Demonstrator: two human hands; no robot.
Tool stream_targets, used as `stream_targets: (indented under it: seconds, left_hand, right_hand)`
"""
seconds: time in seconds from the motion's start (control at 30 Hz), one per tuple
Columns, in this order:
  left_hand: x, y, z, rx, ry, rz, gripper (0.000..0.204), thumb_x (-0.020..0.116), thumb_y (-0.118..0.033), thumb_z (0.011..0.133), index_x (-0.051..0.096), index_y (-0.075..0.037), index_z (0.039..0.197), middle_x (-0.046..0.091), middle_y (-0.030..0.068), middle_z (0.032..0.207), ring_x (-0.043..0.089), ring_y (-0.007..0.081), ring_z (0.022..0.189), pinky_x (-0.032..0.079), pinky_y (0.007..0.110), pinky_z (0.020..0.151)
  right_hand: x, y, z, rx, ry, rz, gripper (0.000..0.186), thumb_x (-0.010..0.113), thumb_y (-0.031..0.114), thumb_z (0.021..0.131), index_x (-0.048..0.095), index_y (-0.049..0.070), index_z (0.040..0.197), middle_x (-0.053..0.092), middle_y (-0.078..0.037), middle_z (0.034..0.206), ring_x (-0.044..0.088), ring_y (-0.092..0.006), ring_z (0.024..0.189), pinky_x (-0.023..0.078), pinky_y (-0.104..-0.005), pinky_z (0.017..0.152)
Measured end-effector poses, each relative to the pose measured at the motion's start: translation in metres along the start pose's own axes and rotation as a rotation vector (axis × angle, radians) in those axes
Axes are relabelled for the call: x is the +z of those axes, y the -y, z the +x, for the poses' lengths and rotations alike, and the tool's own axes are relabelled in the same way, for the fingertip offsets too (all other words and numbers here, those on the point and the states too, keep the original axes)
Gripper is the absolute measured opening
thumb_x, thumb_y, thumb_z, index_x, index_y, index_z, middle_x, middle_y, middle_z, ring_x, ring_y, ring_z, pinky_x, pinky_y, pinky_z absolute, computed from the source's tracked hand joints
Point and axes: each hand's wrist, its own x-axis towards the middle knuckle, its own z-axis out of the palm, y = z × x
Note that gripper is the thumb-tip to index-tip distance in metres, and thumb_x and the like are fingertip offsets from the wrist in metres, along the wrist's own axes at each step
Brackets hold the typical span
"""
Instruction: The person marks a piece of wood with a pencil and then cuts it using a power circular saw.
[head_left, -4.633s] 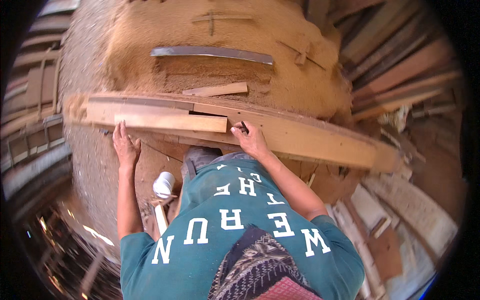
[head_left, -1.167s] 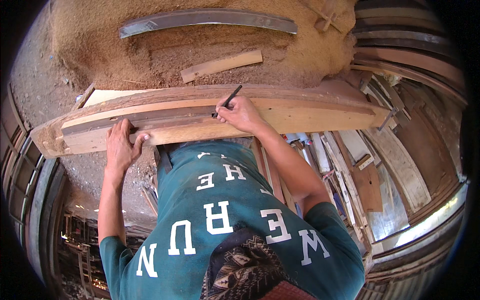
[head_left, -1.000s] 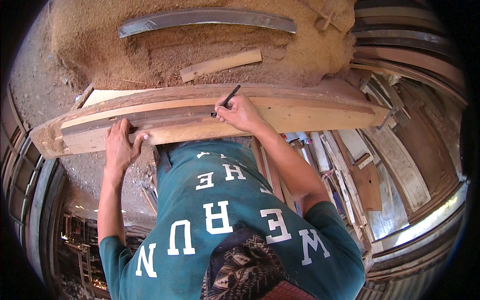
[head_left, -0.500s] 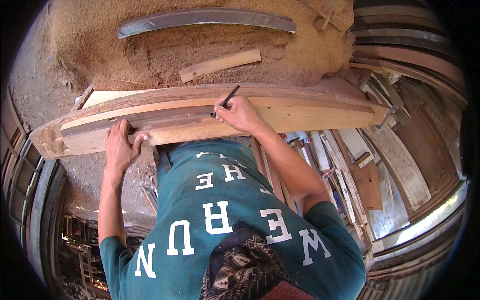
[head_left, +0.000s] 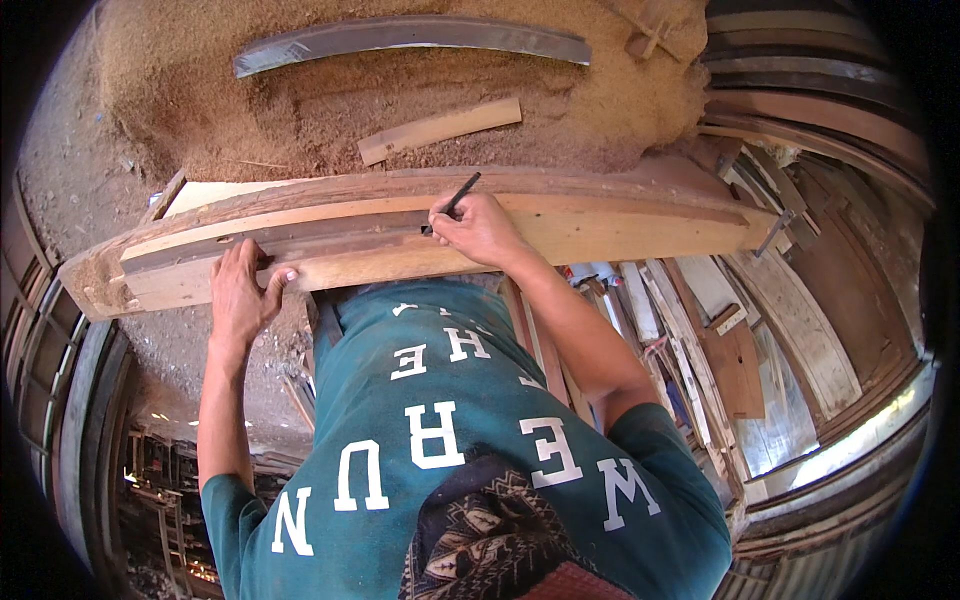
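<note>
Sawdust beyond; pencil, probably, between fingers

My bare right hand is partly covering a slim black stick. My view's lower edge is cropping a dark patterned cloth.

The camera sat up on a head and looked down (from quite near) past the green shirt to the left hand and right hand.
</note>
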Motion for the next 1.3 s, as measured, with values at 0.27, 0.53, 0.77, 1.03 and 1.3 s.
stream_targets:
  seconds: [0.27, 0.53, 0.77, 1.03, 1.3]
  left_hand:
    - [0.0, 0.0, 0.0, -0.01, -0.004, -0.011, 0.055, 0.08, -0.051, 0.09, 0.059, -0.003, 0.105, 0.068, 0.0144, 0.095, 0.064, 0.0366, 0.099, 0.044, 0.049, 0.097]
    - [0.0, 0.0, -0.002, 0.0, -0.007, -0.019, 0.056, 0.08, -0.052, 0.09, 0.059, -0.002, 0.103, 0.068, 0.0147, 0.095, 0.064, 0.036, 0.099, 0.043, 0.049, 0.097]
    - [-0.001, 0.0, -0.002, 0.0, -0.016, -0.012, 0.055, 0.081, -0.051, 0.089, 0.059, -0.003, 0.103, 0.069, 0.0142, 0.096, 0.064, 0.0356, 0.099, 0.044, 0.048, 0.098]
    - [-0.001, -0.003, -0.001, 0.002, -0.012, -0.018, 0.055, 0.082, -0.05, 0.088, 0.06, -0.003, 0.104, 0.069, 0.0136, 0.095, 0.064, 0.0354, 0.098, 0.044, 0.048, 0.097]
    - [0.002, 0.0, -0.003, -0.004, -0.026, -0.009, 0.055, 0.08, -0.052, 0.089, 0.061, -0.003, 0.104, 0.068, 0.0138, 0.096, 0.063, 0.0357, 0.101, 0.043, 0.048, 0.097]
  right_hand:
    - [0.003, 0.0, 0.001, -0.009, -0.019, 0.108, 0.019, 0.069, 0.02, 0.097, 0.074, 0.001, 0.093, 0.068, -0.002, 0.072, 0.062, -0.0098, 0.065, 0.049, -0.0312, 0.059]
    - [-0.001, 0.007, -0.002, 0.043, 0.024, -0.027, 0.018, 0.067, 0.014, 0.1, 0.073, -0.003, 0.101, 0.073, -0.006, 0.083, 0.07, -0.0113, 0.075, 0.057, -0.0275, 0.069]
    - [0.002, 0.0, -0.001, 0.026, 0.006, -0.026, 0.018, 0.067, 0.013, 0.1, 0.073, -0.003, 0.101, 0.073, -0.006, 0.083, 0.069, -0.0113, 0.074, 0.057, -0.0275, 0.068]
    - [0.003, 0.002, -0.003, 0.064, -0.019, 0.031, 0.016, 0.067, 0.012, 0.099, 0.072, -0.004, 0.1, 0.072, -0.006, 0.082, 0.069, -0.011, 0.074, 0.057, -0.0277, 0.068]
    - [0.009, -0.006, -0.003, -0.039, -0.09, 0.024, 0.02, 0.068, 0.019, 0.097, 0.075, 0.0, 0.094, 0.069, -0.003, 0.071, 0.063, -0.0112, 0.063, 0.05, -0.0319, 0.059]
